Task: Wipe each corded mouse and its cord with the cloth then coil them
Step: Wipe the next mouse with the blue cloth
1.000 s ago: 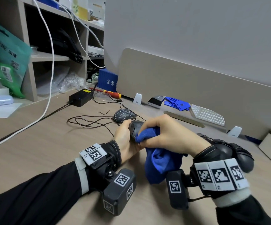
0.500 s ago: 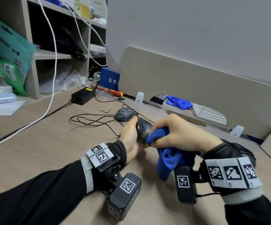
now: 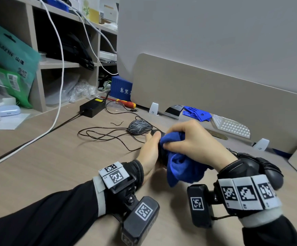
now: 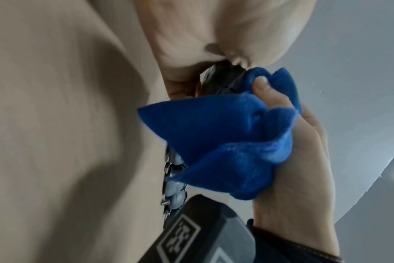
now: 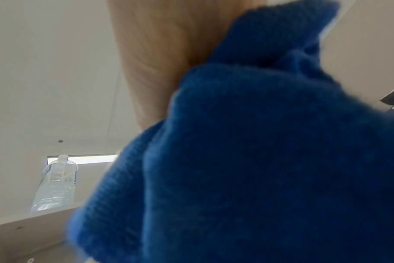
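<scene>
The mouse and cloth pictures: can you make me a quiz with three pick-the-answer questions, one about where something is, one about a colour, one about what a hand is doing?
1. Where is the patterned mouse?
A. On the desk beyond the hands
B. On a shelf
C. Inside the white basket

2. What colour is the cloth?
A. Red
B. Blue
C. Yellow

3. What is the right hand doing?
A. Lying flat on the desk
B. Holding a screwdriver
C. Gripping the cloth against the dark mouse

Answers:
1. A, the head view shows it lying on the desk just past the left hand, its cord loose beside it.
2. B, it is bright blue in all three views.
3. C, its fingers curl round the bunched cloth, pressed to the mouse that the left hand holds.
</scene>
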Tool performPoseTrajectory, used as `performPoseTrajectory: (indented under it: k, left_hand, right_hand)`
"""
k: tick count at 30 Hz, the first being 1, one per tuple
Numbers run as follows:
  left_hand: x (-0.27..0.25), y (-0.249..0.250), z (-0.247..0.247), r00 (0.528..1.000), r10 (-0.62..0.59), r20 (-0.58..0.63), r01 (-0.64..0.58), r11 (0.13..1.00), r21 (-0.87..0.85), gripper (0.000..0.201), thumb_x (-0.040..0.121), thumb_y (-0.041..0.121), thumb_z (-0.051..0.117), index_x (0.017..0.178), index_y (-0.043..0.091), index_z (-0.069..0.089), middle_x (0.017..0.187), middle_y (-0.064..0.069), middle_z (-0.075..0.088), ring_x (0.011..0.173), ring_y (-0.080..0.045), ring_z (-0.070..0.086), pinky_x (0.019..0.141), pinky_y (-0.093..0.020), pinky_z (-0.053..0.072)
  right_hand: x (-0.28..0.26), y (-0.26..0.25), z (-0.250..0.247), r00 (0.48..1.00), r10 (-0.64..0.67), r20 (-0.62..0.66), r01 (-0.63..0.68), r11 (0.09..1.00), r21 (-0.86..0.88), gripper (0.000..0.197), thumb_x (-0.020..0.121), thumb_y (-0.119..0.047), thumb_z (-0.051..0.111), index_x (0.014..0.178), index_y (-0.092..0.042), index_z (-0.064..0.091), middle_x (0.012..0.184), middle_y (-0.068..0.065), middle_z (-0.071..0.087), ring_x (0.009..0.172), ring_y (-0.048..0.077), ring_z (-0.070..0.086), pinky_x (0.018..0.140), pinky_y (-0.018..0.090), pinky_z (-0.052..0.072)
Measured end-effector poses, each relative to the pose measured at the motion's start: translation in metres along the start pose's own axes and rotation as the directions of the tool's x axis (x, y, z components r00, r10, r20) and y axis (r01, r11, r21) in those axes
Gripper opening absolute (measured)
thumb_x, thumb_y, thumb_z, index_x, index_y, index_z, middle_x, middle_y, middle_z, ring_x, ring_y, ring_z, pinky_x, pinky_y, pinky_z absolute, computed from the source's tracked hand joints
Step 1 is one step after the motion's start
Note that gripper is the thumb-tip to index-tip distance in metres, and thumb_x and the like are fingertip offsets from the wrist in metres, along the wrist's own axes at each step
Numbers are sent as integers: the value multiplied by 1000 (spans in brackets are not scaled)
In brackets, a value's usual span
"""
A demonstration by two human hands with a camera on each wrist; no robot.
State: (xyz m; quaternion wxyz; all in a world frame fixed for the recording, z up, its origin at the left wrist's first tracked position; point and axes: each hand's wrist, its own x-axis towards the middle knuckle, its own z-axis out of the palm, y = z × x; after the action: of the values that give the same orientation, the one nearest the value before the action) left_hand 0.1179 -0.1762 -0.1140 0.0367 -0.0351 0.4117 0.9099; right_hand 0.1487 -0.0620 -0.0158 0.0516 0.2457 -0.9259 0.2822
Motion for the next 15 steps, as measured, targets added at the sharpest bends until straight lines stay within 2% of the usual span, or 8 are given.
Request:
performPoseTrajectory:
  k: [2, 3, 4, 6, 8, 10, 13, 15]
  left_hand:
    - [0, 2, -3, 1000, 1, -10, -1, 999, 38, 26, 103, 31, 44, 121, 12, 48, 102, -18, 60, 88, -26, 64, 73, -38, 56]
    - [-1, 4, -4, 1000, -6, -6, 7, 999, 53, 27, 102, 34, 44, 122, 16, 49, 106, -19, 60, 94, -28, 63, 81, -44, 55]
    - [0, 5, -5, 1000, -6, -6, 6, 998, 55, 28, 101, 36, 45, 122, 19, 50, 110, -22, 61, 99, -32, 64, 88, -51, 53]
    - [0, 6, -4, 1000, -8, -19, 9, 998, 57, 36, 97, 40, 47, 125, 17, 50, 117, -26, 62, 104, -39, 66, 91, -59, 52]
    - [-3, 7, -1, 999, 7, -41, -5, 999, 49, 52, 91, 42, 51, 131, 10, 46, 114, -28, 62, 95, -38, 68, 86, -58, 54]
    - [-3, 8, -1, 999, 10, -45, -8, 999, 42, 56, 86, 43, 53, 131, 10, 47, 117, -29, 62, 93, -34, 66, 89, -58, 51]
    - [-4, 9, -3, 1000, 1, -23, 1, 997, 78, 23, 100, 38, 46, 116, 22, 53, 108, -20, 64, 98, -33, 65, 90, -52, 51]
    - [-2, 9, -3, 1000, -16, -16, 18, 996, 91, 26, 103, 36, 42, 120, 19, 52, 104, -17, 64, 93, -30, 63, 84, -48, 49]
  right_hand:
    - [-4, -4, 0, 980, 7, 200, -4, 1000, -16, 6, 77, -17, 78, 81, -20, 76, 75, 3, 71, 74, 21, 66, 70, 37, 54]
    - [-6, -6, 0, 967, 13, 256, -5, 999, -33, 7, 76, -16, 79, 82, -21, 77, 76, 4, 71, 77, 24, 66, 70, 38, 54]
    - [-7, -7, 1, 966, 16, 258, -7, 999, -35, 8, 76, -16, 80, 82, -21, 77, 76, 4, 71, 78, 24, 66, 71, 38, 55]
    - [-6, -6, 1, 986, 18, 165, -19, 1000, 2, 6, 77, -16, 79, 80, -21, 76, 75, 1, 72, 78, 21, 67, 73, 39, 56]
    - [-2, -3, 2, 999, 7, 49, -8, 1000, 10, 4, 79, -16, 76, 79, -19, 75, 74, 0, 72, 77, 19, 67, 73, 40, 56]
    - [-1, -2, 2, 1000, 3, 30, -3, 1000, -8, 4, 79, -16, 75, 78, -20, 74, 74, 1, 72, 76, 19, 67, 73, 42, 56]
    - [-4, -6, 2, 983, 5, 184, -1, 1000, -21, 8, 77, -16, 79, 78, -22, 75, 75, 1, 72, 75, 19, 67, 71, 38, 56]
    - [-4, -2, 0, 989, 22, 149, -25, 1000, 17, 8, 77, -15, 79, 78, -21, 75, 75, 2, 72, 71, 15, 65, 71, 36, 55]
